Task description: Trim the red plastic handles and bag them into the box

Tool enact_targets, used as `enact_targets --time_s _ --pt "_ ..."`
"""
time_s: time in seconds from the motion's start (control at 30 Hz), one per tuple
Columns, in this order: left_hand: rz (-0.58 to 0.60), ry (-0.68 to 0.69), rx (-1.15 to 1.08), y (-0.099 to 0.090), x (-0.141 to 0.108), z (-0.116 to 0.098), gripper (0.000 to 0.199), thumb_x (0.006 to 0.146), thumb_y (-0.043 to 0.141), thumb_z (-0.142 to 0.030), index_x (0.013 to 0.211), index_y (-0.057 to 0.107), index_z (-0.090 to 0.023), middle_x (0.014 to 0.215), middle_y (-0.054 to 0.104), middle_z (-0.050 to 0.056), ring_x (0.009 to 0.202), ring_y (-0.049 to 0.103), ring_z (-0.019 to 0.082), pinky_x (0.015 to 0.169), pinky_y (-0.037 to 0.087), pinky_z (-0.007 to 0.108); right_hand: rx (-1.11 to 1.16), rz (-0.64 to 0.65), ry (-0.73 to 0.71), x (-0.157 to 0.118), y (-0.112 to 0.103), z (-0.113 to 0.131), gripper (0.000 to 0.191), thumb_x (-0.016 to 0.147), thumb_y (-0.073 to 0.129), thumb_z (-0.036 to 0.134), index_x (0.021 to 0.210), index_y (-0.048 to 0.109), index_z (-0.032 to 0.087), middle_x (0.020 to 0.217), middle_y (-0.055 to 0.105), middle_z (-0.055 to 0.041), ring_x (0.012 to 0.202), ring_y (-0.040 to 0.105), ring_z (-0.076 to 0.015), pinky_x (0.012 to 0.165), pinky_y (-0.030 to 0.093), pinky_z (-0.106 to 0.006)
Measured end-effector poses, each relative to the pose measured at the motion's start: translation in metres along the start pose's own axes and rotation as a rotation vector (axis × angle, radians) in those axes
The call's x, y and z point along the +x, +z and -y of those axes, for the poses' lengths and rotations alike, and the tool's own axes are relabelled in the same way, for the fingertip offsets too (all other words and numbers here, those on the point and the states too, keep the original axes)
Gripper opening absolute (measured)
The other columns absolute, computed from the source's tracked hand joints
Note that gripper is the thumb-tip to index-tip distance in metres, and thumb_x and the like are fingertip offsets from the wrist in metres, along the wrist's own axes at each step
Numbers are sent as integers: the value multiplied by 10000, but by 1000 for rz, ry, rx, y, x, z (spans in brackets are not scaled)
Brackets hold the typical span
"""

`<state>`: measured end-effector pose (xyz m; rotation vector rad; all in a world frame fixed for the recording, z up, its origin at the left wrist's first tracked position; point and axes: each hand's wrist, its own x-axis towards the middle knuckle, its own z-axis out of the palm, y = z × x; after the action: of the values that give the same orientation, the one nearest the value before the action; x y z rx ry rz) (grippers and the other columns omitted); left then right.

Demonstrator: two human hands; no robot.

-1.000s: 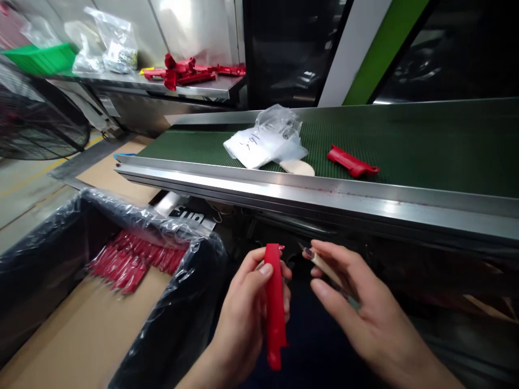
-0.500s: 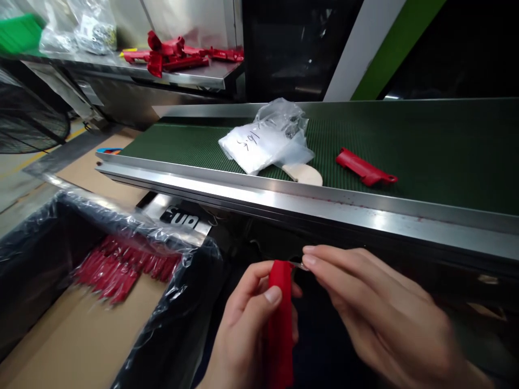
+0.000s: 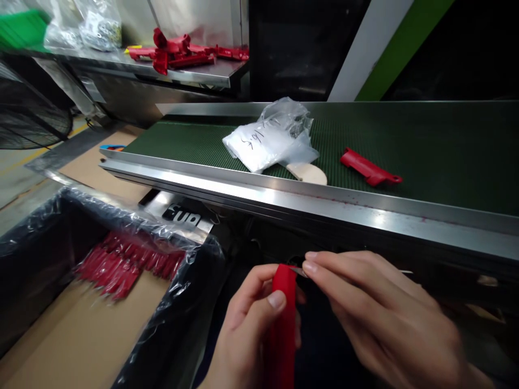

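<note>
Upright in my left hand (image 3: 247,324) is a long red plastic part (image 3: 284,319), gripped between thumb and fingers; its lower end runs out of the picture. My right hand (image 3: 385,313) pinches a small metal blade (image 3: 299,271), whose tip touches the top edge of the red part. The blade's rear is hidden in my fingers. Beyond both hands, another red plastic part (image 3: 370,167) lies on the green conveyor belt (image 3: 446,156).
A plastic bag with handwriting (image 3: 263,143) and a beige rounded piece (image 3: 310,174) lie on the belt, behind its metal rail (image 3: 344,208). At left stands a lined box (image 3: 162,324) with bagged red parts (image 3: 117,265). More red parts (image 3: 178,51) sit on a steel table (image 3: 219,75).
The view has shifted slightly, so the belt and its things appear a little further right. Both hands keep their hold, with the blade still at the red part's top edge.
</note>
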<state>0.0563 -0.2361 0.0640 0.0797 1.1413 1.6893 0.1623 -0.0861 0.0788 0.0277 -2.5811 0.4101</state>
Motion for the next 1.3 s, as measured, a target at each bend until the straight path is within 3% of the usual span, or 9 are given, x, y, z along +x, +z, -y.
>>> enact_targets --time_s 0.27,0.47,0.73,0.87,0.93,1.03,1.17,1.3 --pt "-34 -17 -37 2 0 -4 224 839 585 -368 982 628 -200 706 550 -6 501 455 75 449 320 192 17 12 -16 2 -1 6 379 858 479 16 1179 639 139 1084 681 -95 941 620 -186 750 502 -311" --pt "-33 100 -60 0 7 -14 187 888 545 -301 1001 637 -184 887 619 45 653 522 93 583 433 199 -6 14 -70 -1 3 20 328 882 477 60 1084 701 190 1037 699 -56 851 627 -160 680 493 -287" --pt "-2 74 -186 5 19 -28 178 908 503 -298 1051 574 -221 894 581 25 593 473 82 471 379 171 26 26 -112 -14 4 27 284 915 500 106 1029 712 256 971 706 -18 804 658 -124 638 518 -234" --pt "-16 64 -241 6 21 -31 159 908 498 -287 1032 554 -205 886 572 26 594 487 84 460 388 168 120 -3 47 -23 -6 25 319 915 471 82 1091 665 264 1055 668 -31 919 652 -129 714 547 -221" --pt "-15 62 -214 6 19 -31 167 919 488 -287 1050 546 -202 904 573 31 611 494 88 464 386 171 172 -42 142 -26 -7 23 338 897 489 56 1145 630 237 1126 624 -51 1010 627 -134 787 542 -221" --pt "24 58 -156 5 14 -26 167 916 517 -280 1066 532 -208 941 576 30 617 489 76 466 365 164 214 -43 161 -25 -3 18 353 882 512 34 1192 603 177 1168 582 -78 1099 582 -139 879 508 -227" --pt "64 90 24 1 8 -15 281 838 669 -249 1083 533 -231 937 569 -2 585 480 40 483 385 161 222 -92 153 -17 0 12 361 867 519 -2 1189 607 134 1139 583 -88 1072 577 -131 879 494 -232" --pt "59 73 205 -1 2 -9 315 796 732 -323 1032 546 -227 887 564 -17 560 475 26 497 393 167 134 -95 132 -12 -1 10 420 855 527 -25 1236 605 130 1164 578 -101 1063 563 -153 871 482 -282"
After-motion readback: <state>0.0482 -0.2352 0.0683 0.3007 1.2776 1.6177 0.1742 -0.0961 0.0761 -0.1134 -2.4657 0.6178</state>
